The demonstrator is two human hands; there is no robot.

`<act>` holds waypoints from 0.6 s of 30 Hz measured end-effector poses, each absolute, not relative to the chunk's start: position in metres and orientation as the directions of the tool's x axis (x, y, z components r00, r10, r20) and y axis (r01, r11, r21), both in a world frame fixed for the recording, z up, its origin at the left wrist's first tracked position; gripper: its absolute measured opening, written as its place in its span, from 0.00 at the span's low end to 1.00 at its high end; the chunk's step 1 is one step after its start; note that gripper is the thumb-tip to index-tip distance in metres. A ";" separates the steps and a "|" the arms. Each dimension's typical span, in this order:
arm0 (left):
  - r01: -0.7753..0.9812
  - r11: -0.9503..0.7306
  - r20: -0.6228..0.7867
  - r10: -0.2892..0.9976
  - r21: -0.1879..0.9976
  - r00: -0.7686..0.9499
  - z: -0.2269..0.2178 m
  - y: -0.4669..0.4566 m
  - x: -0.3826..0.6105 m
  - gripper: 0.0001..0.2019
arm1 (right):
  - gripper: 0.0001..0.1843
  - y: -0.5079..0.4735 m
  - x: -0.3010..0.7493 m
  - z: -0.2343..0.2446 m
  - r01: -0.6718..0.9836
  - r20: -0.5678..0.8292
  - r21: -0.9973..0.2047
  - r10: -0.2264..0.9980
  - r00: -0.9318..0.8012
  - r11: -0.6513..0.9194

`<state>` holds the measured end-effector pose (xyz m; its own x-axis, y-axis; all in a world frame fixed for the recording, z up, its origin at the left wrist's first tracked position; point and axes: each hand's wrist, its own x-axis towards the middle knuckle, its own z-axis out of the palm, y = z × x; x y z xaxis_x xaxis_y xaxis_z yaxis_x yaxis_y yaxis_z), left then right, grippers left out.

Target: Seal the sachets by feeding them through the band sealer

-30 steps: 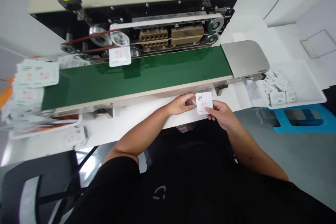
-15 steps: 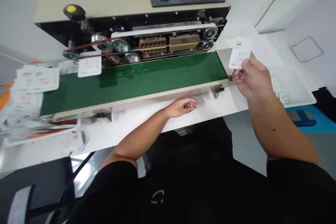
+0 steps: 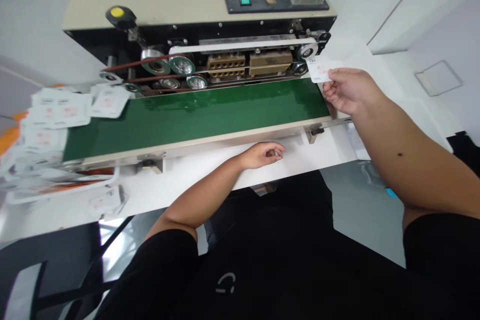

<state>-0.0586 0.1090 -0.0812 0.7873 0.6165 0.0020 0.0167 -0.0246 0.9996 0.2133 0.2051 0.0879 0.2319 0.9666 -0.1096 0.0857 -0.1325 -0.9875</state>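
Pinched between thumb and fingers of my right hand (image 3: pixel 347 90) is a small white sachet (image 3: pixel 318 70) with red and black print. The sachet is at the right end of the sealing machine (image 3: pixel 142 2), by its end rollers and above the end of the green conveyor belt (image 3: pixel 210 115). My left hand (image 3: pixel 265 154) rests on the white table in front of the belt, fingers loosely curled with a gap to the thumb and nothing visible in them. At the belt's left end, several printed sachets (image 3: pixel 71 110) lie in an overlapping heap.
A white basket (image 3: pixel 112 176) with sachets and orange material stands at the left, and more sachets (image 3: pixel 107 202) lie before it. Knobbed brackets (image 3: pixel 315 132) stick out below the belt's front edge. A white tray (image 3: pixel 423 115) is partly hidden behind my right forearm.
My right hand has moved left with the sachet, up to the machine's right end. A sachet on the belt's left part has travelled left to the heap. My left hand stays put.
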 end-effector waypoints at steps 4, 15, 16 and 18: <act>0.024 -0.025 -0.003 0.620 0.999 0.784 -0.082 0.109 -0.059 0.21 | 0.14 0.212 0.191 0.094 0.027 -0.325 -0.941 0.923 0.207 -0.337; 0.017 0.000 -0.013 0.619 1.000 0.785 -0.081 0.110 -0.059 0.21 | 0.04 0.154 0.202 0.099 0.103 0.008 -0.994 0.935 0.355 -0.031; 0.019 -0.003 -0.013 0.620 1.000 0.785 -0.081 0.110 -0.060 0.20 | 0.02 0.143 0.216 0.097 0.127 0.077 -0.992 0.900 0.429 0.025; 0.026 -0.018 -0.009 0.620 1.000 0.784 -0.081 0.111 -0.060 0.20 | 0.06 0.125 0.252 0.089 0.235 0.246 -0.963 0.772 0.586 0.129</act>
